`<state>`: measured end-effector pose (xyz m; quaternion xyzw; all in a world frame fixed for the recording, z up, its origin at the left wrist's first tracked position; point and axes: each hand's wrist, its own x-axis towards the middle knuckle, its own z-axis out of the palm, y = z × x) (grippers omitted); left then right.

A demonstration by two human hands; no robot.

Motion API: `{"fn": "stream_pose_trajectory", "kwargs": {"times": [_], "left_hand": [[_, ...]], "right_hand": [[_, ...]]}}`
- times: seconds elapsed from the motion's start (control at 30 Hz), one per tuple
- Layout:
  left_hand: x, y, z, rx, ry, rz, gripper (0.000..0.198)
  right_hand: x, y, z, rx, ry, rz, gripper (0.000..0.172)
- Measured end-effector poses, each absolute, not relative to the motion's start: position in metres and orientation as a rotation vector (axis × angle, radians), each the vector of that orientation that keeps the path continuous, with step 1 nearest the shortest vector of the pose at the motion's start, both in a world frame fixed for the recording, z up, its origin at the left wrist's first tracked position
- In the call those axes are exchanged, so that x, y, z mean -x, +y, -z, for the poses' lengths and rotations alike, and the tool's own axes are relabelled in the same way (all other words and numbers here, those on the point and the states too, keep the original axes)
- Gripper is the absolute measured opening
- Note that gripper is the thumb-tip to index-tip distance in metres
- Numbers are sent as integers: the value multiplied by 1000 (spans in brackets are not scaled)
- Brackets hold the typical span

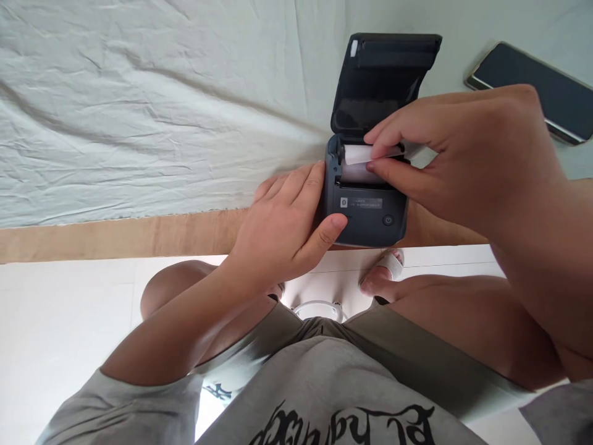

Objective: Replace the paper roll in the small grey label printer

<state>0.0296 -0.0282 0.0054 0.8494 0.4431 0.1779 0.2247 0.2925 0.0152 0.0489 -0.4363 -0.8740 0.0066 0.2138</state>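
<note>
A small dark label printer [365, 216] sits at the front edge of the table with its lid [380, 86] raised and tilted back. Inside its compartment lies a white paper roll [356, 172]. My right hand [467, 148] reaches in from the right, thumb and fingers pinching the loose end of the paper [356, 153]. Against the printer's left side rests my left hand [287, 216], fingers laid out along it and the thumb on its front corner. The far right of the compartment is hidden behind my right fingers.
A dark phone [537, 86] lies on the table at the right, beyond my right hand. A pale, wrinkled cloth [162, 111] covers the table, with a bare wooden edge [115, 238] along the front. Below are my legs and a light floor.
</note>
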Motion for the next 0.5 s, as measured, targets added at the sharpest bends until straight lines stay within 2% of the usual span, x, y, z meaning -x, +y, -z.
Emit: {"fn": "stream_pose_trajectory", "kwargs": {"times": [0.2,0.3,0.5], "left_hand": [[-29,-26,-14,-2245,1213,-543,88],[-30,-24,-18,-2187,1235,-546,76],[-39,-21,-17,-2156,1365,-534,67]], "right_hand": [[-289,1,-66,1122,-2456,-29,12],[-289,-2,-66,997,-2529,-94,19],[-293,-4,-63,866,-2565,-153,32]]}}
